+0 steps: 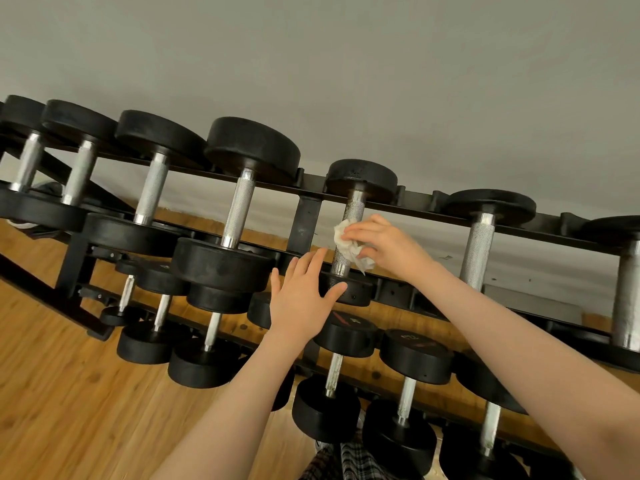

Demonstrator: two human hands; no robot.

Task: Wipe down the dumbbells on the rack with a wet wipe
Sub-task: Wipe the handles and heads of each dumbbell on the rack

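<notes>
A black tiered rack [306, 216] holds several black dumbbells with knurled steel handles. My right hand [388, 244] holds a crumpled white wet wipe [349, 245] against the handle of a small top-row dumbbell [360, 178] near the middle. My left hand [303, 294] lies flat with straight fingers, its fingertips on that dumbbell's near black head. The wipe covers the middle of the handle; the steel shows above and below it.
Larger dumbbells [239, 209] fill the top row to the left and more [479, 244] stand to the right. Lower tiers carry smaller dumbbells [332, 372]. A grey wall [346, 64] stands behind, wooden floor [69, 393] below. Plaid fabric [346, 460] shows at the bottom edge.
</notes>
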